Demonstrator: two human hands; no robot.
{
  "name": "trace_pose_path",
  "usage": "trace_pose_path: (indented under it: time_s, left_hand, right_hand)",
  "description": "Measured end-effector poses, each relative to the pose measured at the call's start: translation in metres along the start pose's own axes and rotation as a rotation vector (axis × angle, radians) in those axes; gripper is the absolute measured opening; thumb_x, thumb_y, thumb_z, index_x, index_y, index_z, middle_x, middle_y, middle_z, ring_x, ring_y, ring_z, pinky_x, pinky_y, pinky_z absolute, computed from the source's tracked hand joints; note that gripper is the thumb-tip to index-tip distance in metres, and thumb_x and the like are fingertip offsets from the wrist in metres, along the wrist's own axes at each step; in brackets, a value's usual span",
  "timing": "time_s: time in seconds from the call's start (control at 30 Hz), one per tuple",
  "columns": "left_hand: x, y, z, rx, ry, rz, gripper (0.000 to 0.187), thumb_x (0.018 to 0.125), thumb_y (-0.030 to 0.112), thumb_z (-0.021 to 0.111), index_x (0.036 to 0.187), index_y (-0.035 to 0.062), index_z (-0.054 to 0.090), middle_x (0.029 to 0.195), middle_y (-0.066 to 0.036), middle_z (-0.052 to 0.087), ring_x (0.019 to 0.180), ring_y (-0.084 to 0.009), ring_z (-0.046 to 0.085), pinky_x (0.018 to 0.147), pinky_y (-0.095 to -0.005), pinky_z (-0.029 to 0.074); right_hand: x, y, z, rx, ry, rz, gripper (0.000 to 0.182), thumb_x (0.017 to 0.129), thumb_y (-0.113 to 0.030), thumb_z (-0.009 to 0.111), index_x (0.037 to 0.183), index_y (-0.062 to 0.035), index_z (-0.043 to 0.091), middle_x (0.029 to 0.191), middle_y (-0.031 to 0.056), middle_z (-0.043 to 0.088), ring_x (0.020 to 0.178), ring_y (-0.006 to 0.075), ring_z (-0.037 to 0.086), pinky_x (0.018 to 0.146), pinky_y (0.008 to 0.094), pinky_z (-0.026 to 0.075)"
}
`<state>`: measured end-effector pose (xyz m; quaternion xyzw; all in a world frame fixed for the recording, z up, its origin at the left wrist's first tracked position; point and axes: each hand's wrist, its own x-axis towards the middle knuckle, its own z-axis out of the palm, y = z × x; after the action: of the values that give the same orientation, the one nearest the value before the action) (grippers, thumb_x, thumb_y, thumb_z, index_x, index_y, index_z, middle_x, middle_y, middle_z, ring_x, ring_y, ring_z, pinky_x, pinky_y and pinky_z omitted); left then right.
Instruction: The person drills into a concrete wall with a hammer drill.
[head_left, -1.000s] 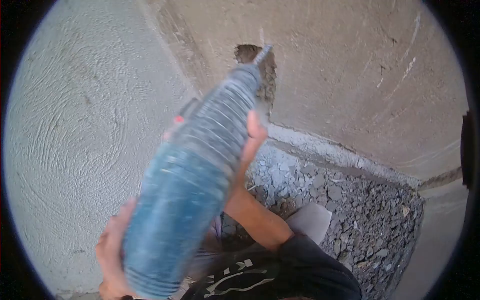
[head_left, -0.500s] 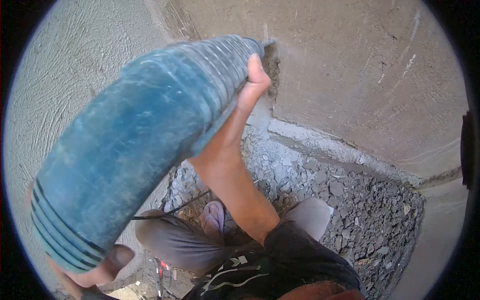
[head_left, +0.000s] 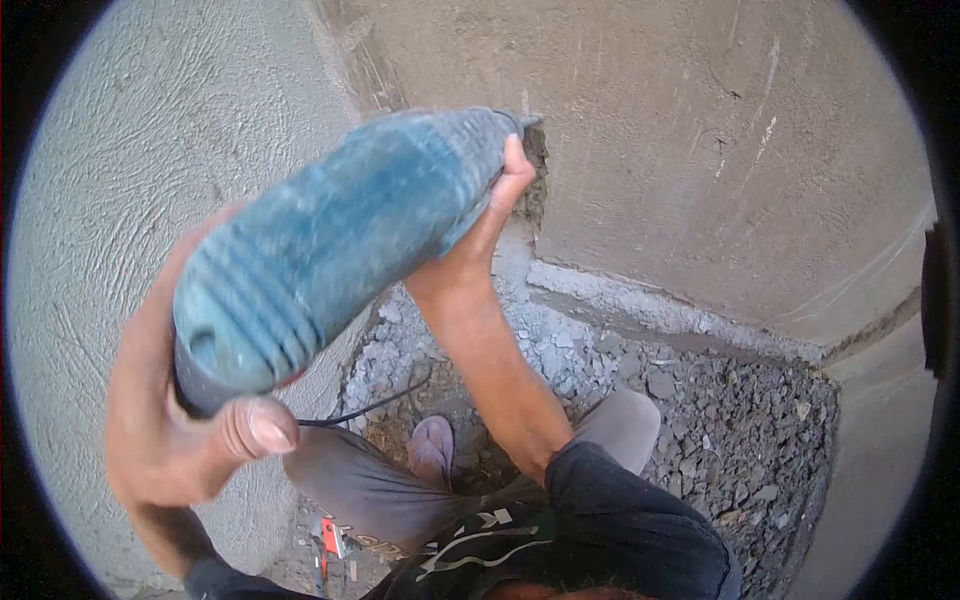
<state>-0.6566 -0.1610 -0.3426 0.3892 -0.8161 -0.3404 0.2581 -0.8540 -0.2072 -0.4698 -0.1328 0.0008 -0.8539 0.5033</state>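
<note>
A worn teal hammer drill [head_left: 340, 225] slants across the upper middle, with its ribbed nose pointing up and right. Its short bit [head_left: 531, 120] reaches the wall at the top of a rough chipped-out groove [head_left: 532, 180]. My left hand [head_left: 165, 400] is wrapped around the rear end from the left, thumb on the near side; most of its fingers are hidden behind the tool. From below, my right hand [head_left: 475, 235] supports the front of the body, its thumb up along the nose and the other fingers hidden underneath.
Rough plaster covers the left wall [head_left: 200, 150]; the brown wall [head_left: 680, 150] meets it at a corner. Broken rubble [head_left: 700, 440] lies along the wall base, beside a pale ledge [head_left: 640, 300]. A black cable [head_left: 370, 410] runs near my knees and sandalled foot [head_left: 431, 450]. A red object [head_left: 332, 537] lies at lower left.
The drill's rear end has swung right and upward in view, bringing its back and my left hand into fuller sight. The bit stays by the chipped groove, with my right hand under the front.
</note>
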Motion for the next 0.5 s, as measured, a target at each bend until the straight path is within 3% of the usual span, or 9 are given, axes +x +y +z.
trace_pose_path:
  time_s: [0.03, 0.17, 0.3, 0.33, 0.37, 0.43, 0.5]
  left_hand:
    - [-0.006, -0.002, 0.005, -0.026, 0.019, -0.002, 0.130, 0.053, 0.067, 0.089, 0.147, -0.0055, 0.034, 0.136, -0.019, 0.052, 0.118, -0.0288, 0.059, 0.093, -0.0382, 0.051]
    - [-0.002, -0.013, 0.013, -0.065, 0.145, 0.082, 0.131, 0.040, 0.059, 0.095, 0.138, -0.0109, 0.043, 0.126, -0.023, 0.060, 0.120, -0.0333, 0.059, 0.107, -0.0454, 0.043]
    - [0.004, -0.015, 0.015, 0.006, 0.203, 0.065, 0.128, 0.042, 0.056, 0.094, 0.138, -0.0104, 0.044, 0.126, -0.023, 0.060, 0.120, -0.0331, 0.059, 0.106, -0.0448, 0.044]
    - [0.004, -0.014, 0.014, 0.031, 0.212, 0.055, 0.127, 0.042, 0.056, 0.094, 0.138, -0.0103, 0.044, 0.126, -0.023, 0.060, 0.119, -0.0331, 0.059, 0.106, -0.0446, 0.044]
    - [0.004, -0.012, 0.015, 0.054, 0.228, 0.045, 0.126, 0.043, 0.055, 0.094, 0.138, -0.0102, 0.044, 0.126, -0.023, 0.060, 0.119, -0.0330, 0.059, 0.105, -0.0445, 0.044]
    - [0.010, -0.006, 0.018, 0.096, 0.236, 0.029, 0.124, 0.044, 0.054, 0.093, 0.138, -0.0100, 0.044, 0.126, -0.022, 0.060, 0.119, -0.0329, 0.059, 0.105, -0.0442, 0.044]
    - [0.016, 0.005, 0.016, 0.126, 0.235, 0.016, 0.123, 0.044, 0.053, 0.093, 0.138, -0.0098, 0.044, 0.126, -0.022, 0.060, 0.118, -0.0328, 0.060, 0.104, -0.0439, 0.045]
  right_hand:
    - [0.001, -0.001, -0.002, 0.001, -0.007, 0.000, 0.076, 0.082, -0.079, 0.047, 0.117, -0.0126, 0.056, 0.115, 0.0076, 0.060, 0.110, 0.0259, 0.057, 0.096, 0.0438, 0.045]
    - [0.006, 0.009, -0.008, 0.110, -0.001, 0.031, 0.081, 0.080, -0.081, 0.048, 0.120, -0.0110, 0.054, 0.115, 0.0075, 0.060, 0.110, 0.0250, 0.057, 0.098, 0.0426, 0.045]
    - [0.011, -0.001, -0.013, 0.144, -0.072, 0.058, 0.087, 0.078, -0.084, 0.049, 0.123, -0.0099, 0.052, 0.118, 0.0072, 0.059, 0.113, 0.0245, 0.056, 0.101, 0.0421, 0.044]
    - [0.017, -0.002, -0.013, 0.210, -0.062, 0.109, 0.098, 0.073, -0.094, 0.039, 0.122, -0.0113, 0.057, 0.123, 0.0107, 0.056, 0.116, 0.0295, 0.054, 0.095, 0.0524, 0.047]
    - [0.020, -0.005, -0.013, 0.215, -0.049, 0.105, 0.098, 0.073, -0.094, 0.039, 0.122, -0.0113, 0.057, 0.123, 0.0107, 0.056, 0.116, 0.0295, 0.054, 0.095, 0.0524, 0.047]
    - [0.024, -0.006, -0.013, 0.286, -0.181, 0.076, 0.092, 0.077, -0.087, 0.050, 0.127, -0.0097, 0.051, 0.122, 0.0083, 0.057, 0.117, 0.0250, 0.053, 0.104, 0.0423, 0.040]
    - [0.024, -0.007, -0.009, 0.341, -0.175, 0.083, 0.095, 0.077, -0.088, 0.048, 0.130, -0.0094, 0.049, 0.122, 0.0080, 0.055, 0.119, 0.0247, 0.052, 0.105, 0.0418, 0.039]
